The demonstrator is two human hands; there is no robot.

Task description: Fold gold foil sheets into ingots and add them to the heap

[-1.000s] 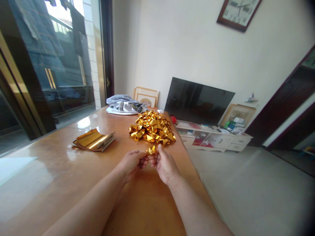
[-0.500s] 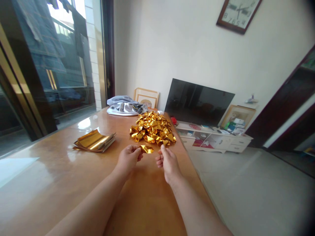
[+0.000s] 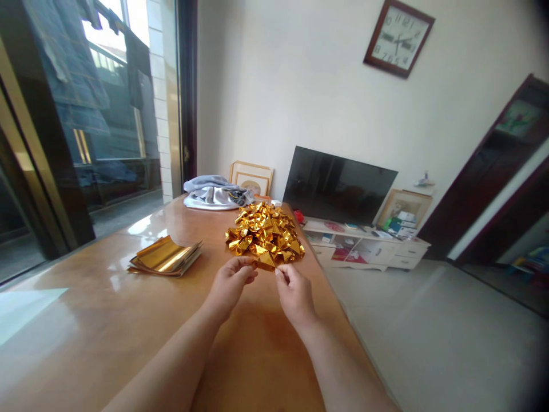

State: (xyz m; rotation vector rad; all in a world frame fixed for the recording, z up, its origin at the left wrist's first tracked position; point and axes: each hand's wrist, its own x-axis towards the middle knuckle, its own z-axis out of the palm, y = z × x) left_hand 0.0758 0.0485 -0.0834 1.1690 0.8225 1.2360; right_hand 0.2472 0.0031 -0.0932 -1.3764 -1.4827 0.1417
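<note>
Table (image 3: 163, 320): brown wood look, smooth, glossy, window glare on it. Sheets (image 3: 165, 256): thin, paper-like, mirror-bright gold faces. Heap (image 3: 268, 232): same gold foil finish, creased, sharp glints. Bundle (image 3: 214, 191): soft cloth, rumpled, pale grey and blue. TV screen (image 3: 338, 186): dark, glossy, smooth. Wall (image 3: 291, 74): matt, plain. Floor (image 3: 398, 320): smooth, low sheen.

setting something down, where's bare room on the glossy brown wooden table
Bare: a strip between gold foil sheets and folded gold foil heap; the near table left of the left forearm. Crowded: right of that strip, by heap, left hand and right hand; far end, by grey-blue cloth.
</note>
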